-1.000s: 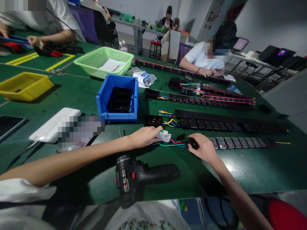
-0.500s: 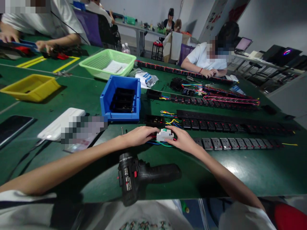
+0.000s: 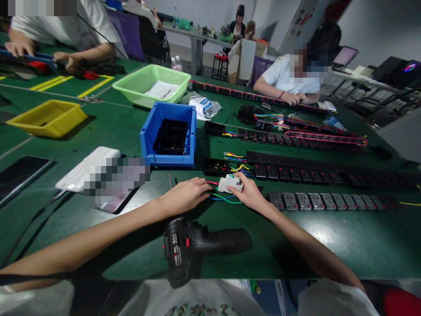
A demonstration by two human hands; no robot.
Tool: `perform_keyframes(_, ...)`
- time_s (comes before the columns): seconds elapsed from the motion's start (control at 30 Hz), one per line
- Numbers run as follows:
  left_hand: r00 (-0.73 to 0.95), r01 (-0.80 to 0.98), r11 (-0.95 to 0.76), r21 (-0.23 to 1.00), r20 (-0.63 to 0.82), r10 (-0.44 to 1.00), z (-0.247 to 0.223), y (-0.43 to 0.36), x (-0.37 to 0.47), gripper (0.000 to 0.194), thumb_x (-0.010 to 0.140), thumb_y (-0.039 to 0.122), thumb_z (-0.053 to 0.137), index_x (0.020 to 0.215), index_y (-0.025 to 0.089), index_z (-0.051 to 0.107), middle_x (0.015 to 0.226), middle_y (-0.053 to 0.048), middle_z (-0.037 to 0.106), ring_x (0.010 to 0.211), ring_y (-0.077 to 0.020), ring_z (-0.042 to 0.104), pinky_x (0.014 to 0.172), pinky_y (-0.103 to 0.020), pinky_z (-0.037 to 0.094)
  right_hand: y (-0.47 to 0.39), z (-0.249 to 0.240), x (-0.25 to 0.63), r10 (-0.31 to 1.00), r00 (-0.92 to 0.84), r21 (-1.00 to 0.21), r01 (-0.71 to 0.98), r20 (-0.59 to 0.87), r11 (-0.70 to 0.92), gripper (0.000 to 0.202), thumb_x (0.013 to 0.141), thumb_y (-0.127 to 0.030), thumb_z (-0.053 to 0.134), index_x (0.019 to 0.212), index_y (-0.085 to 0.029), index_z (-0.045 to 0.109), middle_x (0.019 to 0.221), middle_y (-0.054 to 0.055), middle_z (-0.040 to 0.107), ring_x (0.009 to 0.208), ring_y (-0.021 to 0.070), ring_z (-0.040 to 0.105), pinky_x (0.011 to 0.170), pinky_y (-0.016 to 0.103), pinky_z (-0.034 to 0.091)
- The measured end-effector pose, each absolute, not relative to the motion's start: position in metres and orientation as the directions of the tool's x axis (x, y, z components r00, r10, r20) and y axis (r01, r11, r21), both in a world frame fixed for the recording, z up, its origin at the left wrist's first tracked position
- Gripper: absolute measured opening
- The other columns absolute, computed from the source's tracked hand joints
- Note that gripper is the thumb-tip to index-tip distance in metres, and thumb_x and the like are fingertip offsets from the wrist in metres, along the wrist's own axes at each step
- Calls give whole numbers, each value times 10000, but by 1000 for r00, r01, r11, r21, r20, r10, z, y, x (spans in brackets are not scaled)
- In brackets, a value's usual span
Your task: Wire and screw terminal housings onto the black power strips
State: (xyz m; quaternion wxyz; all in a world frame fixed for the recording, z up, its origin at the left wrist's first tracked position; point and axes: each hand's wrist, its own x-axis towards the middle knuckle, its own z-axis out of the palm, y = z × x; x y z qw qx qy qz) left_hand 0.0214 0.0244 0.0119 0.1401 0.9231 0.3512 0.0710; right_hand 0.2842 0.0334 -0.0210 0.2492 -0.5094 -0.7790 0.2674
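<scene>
My right hand (image 3: 251, 193) grips a small white circuit breaker (image 3: 227, 184) with a green part on top, thumb in front and fingers behind. A red wire (image 3: 212, 183) runs into the breaker's left end. My left hand (image 3: 189, 193) is to the left of the breaker, fingers closed around the red wire; its fingertips are partly hidden. Below the red wire, a green wire (image 3: 226, 200) and a blue wire curve from beside my left hand toward my right hand. A black cordless drill (image 3: 187, 245) lies just in front of my hands, its handle pointing right.
Behind the breaker are a black box (image 3: 215, 166) with wires and black socket strips (image 3: 315, 201). A blue bin (image 3: 167, 160) holds black parts. Leftward lie a white power bank (image 3: 87, 169), phones and a yellow tray (image 3: 49, 125). A green basket (image 3: 131, 87) stands farther back. Co-workers sit across the table.
My left hand has come off the breaker and moved slightly left onto the red wire. My right hand still holds the breaker, now tilted. The whole view has shifted slightly.
</scene>
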Motion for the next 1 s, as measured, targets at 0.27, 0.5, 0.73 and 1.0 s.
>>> perform_keyframes(0.27, 756, 579, -651, 491, -23, 655, 11, 32, 22, 118, 933, 276, 536, 998, 211, 610, 1005, -26, 619, 943, -176, 584, 815, -258, 435, 26, -33, 277, 962, -229, -692, 670, 149, 267, 410, 858, -428, 605, 1174, -194, 492, 946, 45, 658, 822, 197, 625, 702, 261, 448)
perform_keyframes(0.5, 737, 579, -613, 538, -23, 675, 13, 36, 24, 76, 912, 256, 543, 964, 223, 586, 976, -13, 635, 885, -179, 609, 733, -252, 413, 26, -38, 277, 962, -220, -697, 664, 164, 271, 403, 862, -415, 599, 1190, -211, 486, 1001, 46, 662, 854, 207, 640, 731, 276, 475)
perform_keyframes(0.73, 728, 625, -574, 529, -130, 673, 19, 48, 16, 162, 877, 369, 600, 898, 209, 599, 855, -8, 642, 735, -157, 596, 615, -233, 367, 24, -41, 276, 965, -202, -683, 682, 170, 263, 408, 859, -424, 599, 1193, -214, 492, 964, 44, 672, 802, 200, 644, 729, 283, 486)
perform_keyframes(1.0, 763, 617, -537, 575, -270, 588, 23, 66, 1, 170, 906, 315, 543, 949, 201, 661, 833, -18, 670, 683, -135, 597, 590, -217, 382, 24, -39, 276, 963, -209, -668, 694, 171, 269, 407, 865, -425, 591, 1197, -209, 498, 991, 50, 677, 812, 202, 647, 727, 286, 479)
